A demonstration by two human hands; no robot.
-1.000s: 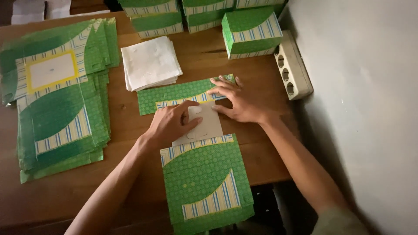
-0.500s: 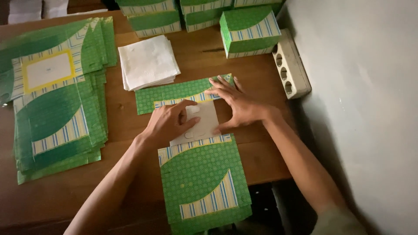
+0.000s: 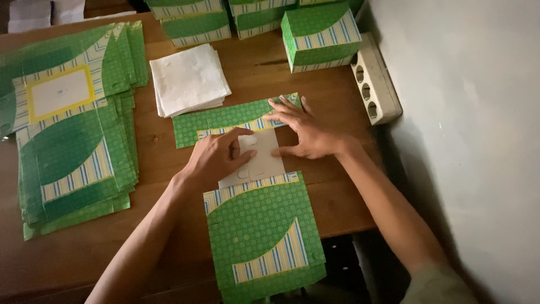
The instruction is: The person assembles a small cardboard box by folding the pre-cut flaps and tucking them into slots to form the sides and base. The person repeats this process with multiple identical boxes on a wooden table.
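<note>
**Pressing the flap of a flat green carton**

I am leaning over a wooden table [image 3: 349, 202] and working on an unfolded green carton blank [image 3: 261, 236] that is lying in front of me, its near end hanging over the table's edge. My left hand [image 3: 216, 160] is lying palm down with fingers curled lightly over the blank's pale inner panel [image 3: 264, 160], pinning it flat rather than gripping it. My right hand [image 3: 306, 132] is spread open, fingertips pressing the far green-and-striped flap [image 3: 225, 121] against the wood, the thumb resting on the pale panel's edge.

To do this well, I am judging that both palms should be keeping even pressure along the fold line, so the crease is running straight and the print is lining up; the overhanging end could be tipping the blank if I am easing off.

A stack of white tissues [image 3: 188, 79] is sitting just beyond the flap, near my left hand. A pile of more flat blanks [image 3: 73, 152] is lying well to the left. Finished green boxes [image 3: 320, 36] are standing at the far edge, and a white power strip [image 3: 376, 84] is lying against the wall.
</note>
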